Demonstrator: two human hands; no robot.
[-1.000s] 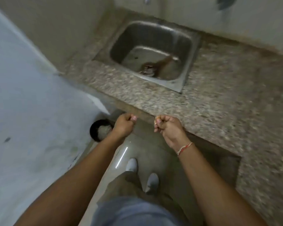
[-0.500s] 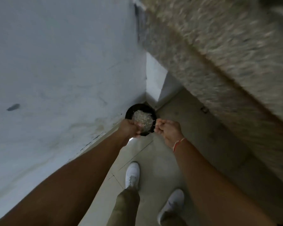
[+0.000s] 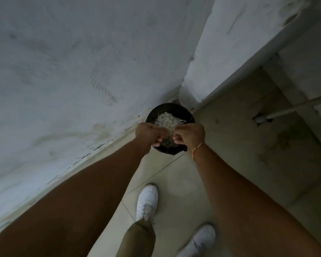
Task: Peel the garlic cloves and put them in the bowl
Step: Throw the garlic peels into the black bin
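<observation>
i've swung from the sink to the black bin (image 3: 187,114); left hand (image 3: 148,134) and right hand (image 3: 189,135) curled, seemingly dropping peels (image 3: 166,120)

Two bare forearms are extended forward and downward from the bottom corners of the view, converging toward the middle. The left hand (image 3: 148,133) is seen from the back, with its fingers (image 3: 157,143) curled downward and inward toward the other hand. The right hand (image 3: 190,134) is held just beside it, a narrow gap being left between the two, and its fingers (image 3: 178,140) are likewise curled inward. Whether anything is pinched in either hand cannot be made out. A thin orange-and-white thread is worn around the right wrist. Below the arms, a trouser leg and two white shoes are seen.
</observation>
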